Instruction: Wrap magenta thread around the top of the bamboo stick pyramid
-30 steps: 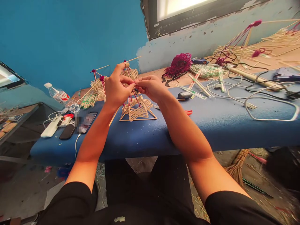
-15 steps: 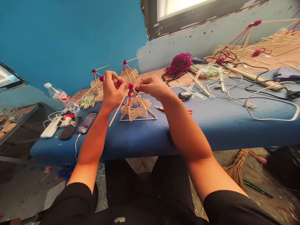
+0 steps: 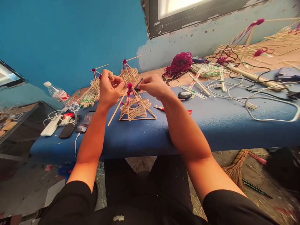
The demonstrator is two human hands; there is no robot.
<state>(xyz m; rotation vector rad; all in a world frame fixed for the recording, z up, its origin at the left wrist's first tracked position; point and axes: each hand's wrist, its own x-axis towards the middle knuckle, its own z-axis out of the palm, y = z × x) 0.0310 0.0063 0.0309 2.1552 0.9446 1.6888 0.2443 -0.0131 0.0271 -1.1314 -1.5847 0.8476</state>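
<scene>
A small pyramid of thin wooden sticks (image 3: 136, 110) stands on the blue padded bench (image 3: 145, 137), tied at its tip with a magenta thread knot (image 3: 129, 85). My left hand (image 3: 108, 89) is closed in a fist just left of the tip; what its fingers pinch is hidden. My right hand (image 3: 152, 86) is closed just right of the tip and pinches a small dark thing (image 3: 138, 84) that points at the knot. A long loose stick (image 3: 116, 109) leans from the bench up toward the tip.
Two similar stick pyramids (image 3: 127, 73) (image 3: 95, 83) stand behind. At the left lie a water bottle (image 3: 57, 93), phones (image 3: 67, 130) and a white device (image 3: 49, 126). To the right are a magenta yarn bundle (image 3: 179, 64), a red-handled cutter (image 3: 186, 111), white cables (image 3: 262, 103) and stick piles (image 3: 276, 40).
My hands, pinched together over the pyramid's tip a second ago, have drawn apart to either side, so the magenta knot now shows. My left forefinger has curled in.
</scene>
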